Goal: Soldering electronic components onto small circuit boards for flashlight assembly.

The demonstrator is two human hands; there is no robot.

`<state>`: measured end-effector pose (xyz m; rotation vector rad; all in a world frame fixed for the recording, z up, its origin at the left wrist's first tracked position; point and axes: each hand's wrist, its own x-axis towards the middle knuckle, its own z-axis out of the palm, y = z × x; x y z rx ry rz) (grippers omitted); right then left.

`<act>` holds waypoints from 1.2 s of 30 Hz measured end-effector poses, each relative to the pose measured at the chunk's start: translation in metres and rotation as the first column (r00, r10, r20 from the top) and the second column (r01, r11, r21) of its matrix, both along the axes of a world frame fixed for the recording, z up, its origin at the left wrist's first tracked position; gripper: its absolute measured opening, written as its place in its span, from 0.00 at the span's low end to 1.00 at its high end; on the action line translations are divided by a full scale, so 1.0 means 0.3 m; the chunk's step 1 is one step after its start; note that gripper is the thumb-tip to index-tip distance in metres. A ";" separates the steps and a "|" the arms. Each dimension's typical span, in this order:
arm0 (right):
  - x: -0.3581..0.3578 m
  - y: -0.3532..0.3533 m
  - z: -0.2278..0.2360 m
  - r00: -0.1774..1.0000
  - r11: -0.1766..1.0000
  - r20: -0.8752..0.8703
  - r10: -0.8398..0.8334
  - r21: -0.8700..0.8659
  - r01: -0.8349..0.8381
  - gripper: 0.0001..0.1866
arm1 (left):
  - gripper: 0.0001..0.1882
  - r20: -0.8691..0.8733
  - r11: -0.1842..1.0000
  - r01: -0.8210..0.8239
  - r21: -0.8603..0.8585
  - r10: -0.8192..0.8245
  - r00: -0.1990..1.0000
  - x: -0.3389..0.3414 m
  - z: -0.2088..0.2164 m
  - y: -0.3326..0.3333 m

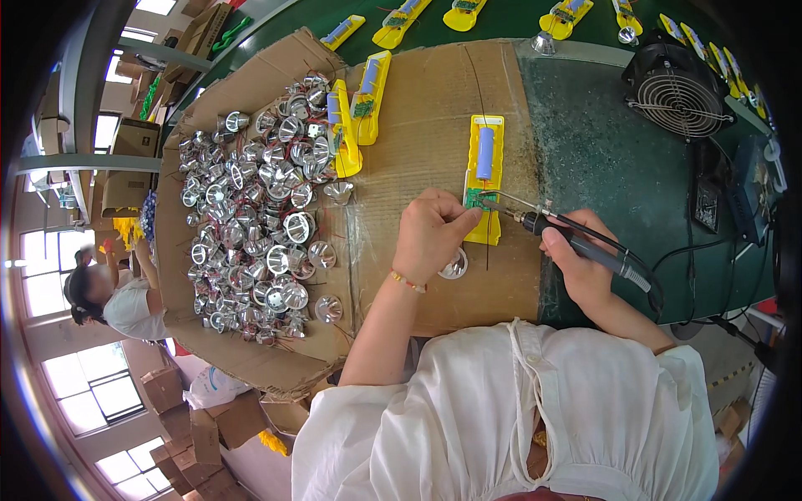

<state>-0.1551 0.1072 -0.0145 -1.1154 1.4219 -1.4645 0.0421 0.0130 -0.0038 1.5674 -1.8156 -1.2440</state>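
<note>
A yellow plastic housing (494, 132) lies on the cardboard sheet in front of me. In it are a blue cylindrical battery (485, 157) and a small green circuit board (474, 199). My right hand (582, 265) grips a soldering iron (576, 242), whose tip and thin curved metal tube reach to the board. At the board's left edge, my left hand (424, 235) is closed in a pinch; what sits between the fingertips is too small to make out. A silvery reflector cup (454, 265) lies just below that hand, partly covered by it.
To the left, a cardboard box (276, 68) holds a heap of reflector cups (251, 209) with wires. Two more yellow housings (373, 92) rest by its edge; others line the far side. A black fan (678, 96) and a blue box (749, 188) stand right. Another person (134, 309) is far left.
</note>
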 end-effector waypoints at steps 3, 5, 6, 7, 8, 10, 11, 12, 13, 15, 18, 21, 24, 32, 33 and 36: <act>0.004 -0.006 0.000 0.999 1.000 -0.032 0.016 0.000 -0.016 0.06 | 0.11 0.005 1.000 -0.004 0.030 0.004 1.000 0.001 -0.001 -0.007; 0.005 -0.004 0.005 0.999 1.000 -0.045 0.012 -0.013 -0.012 0.06 | 0.11 0.007 1.000 0.000 0.027 0.000 1.000 0.002 0.000 -0.008; 0.008 -0.006 0.007 1.000 1.000 -0.022 0.013 0.010 -0.013 0.06 | 0.11 0.009 1.000 0.008 0.016 -0.008 1.000 0.002 0.000 -0.010; 0.011 -0.004 0.009 1.000 0.999 0.001 0.011 0.033 -0.011 0.06 | 0.12 0.010 1.000 0.020 0.005 -0.020 1.000 0.001 0.002 -0.010; 0.011 -0.005 0.011 0.999 0.999 0.040 0.003 0.043 -0.005 0.06 | 0.12 0.002 1.000 0.024 0.004 -0.024 1.000 -0.001 0.003 -0.013; 0.015 0.000 0.013 0.989 0.995 0.145 -0.034 0.101 0.019 0.07 | 0.12 0.008 1.000 0.021 0.022 -0.021 1.000 -0.002 0.005 -0.013; 0.014 0.005 0.015 0.977 0.990 0.204 -0.057 0.137 0.030 0.07 | 0.12 -0.010 1.000 0.019 0.015 -0.019 1.000 -0.003 0.005 -0.013; 0.011 0.014 0.016 0.974 0.992 0.221 -0.048 0.123 0.021 0.07 | 0.12 -0.008 1.000 0.007 0.028 -0.007 1.000 -0.002 0.003 -0.010; 0.005 0.020 0.016 0.971 0.994 0.238 -0.039 0.110 0.013 0.08 | 0.12 -0.005 0.999 -0.007 0.038 0.007 1.000 0.000 0.000 -0.009; -0.006 0.027 0.011 0.976 0.997 0.217 -0.028 0.075 0.012 0.08 | 0.12 -0.006 0.999 -0.012 0.031 0.012 1.000 0.005 -0.008 -0.007; -0.032 0.042 0.002 0.991 0.999 0.132 -0.035 0.043 0.030 0.08 | 0.12 -0.020 1.000 -0.007 0.002 0.007 1.000 0.003 -0.019 -0.011; -0.066 0.059 -0.007 0.990 0.997 0.124 -0.060 0.048 0.054 0.09 | 0.11 0.020 0.999 0.002 -0.049 -0.001 1.000 -0.007 0.003 -0.002; -0.114 0.076 -0.016 0.991 0.995 0.095 -0.099 0.033 0.096 0.09 | 0.10 0.050 0.980 -0.003 -0.197 0.013 0.999 -0.009 0.063 0.032; -0.197 0.079 -0.068 0.984 0.986 0.073 -0.160 0.061 0.156 0.07 | 0.07 0.170 0.993 0.102 -0.066 -0.089 0.981 -0.073 0.107 -0.025; -0.201 0.078 -0.073 0.987 0.987 0.063 -0.149 0.066 0.144 0.07 | 0.07 0.197 0.969 0.127 -0.213 -0.084 0.977 -0.097 0.107 -0.066; -0.206 0.076 -0.083 0.988 0.986 0.034 -0.147 0.084 0.144 0.07 | 0.07 0.290 0.882 0.229 -0.412 -0.111 0.950 -0.202 0.116 -0.276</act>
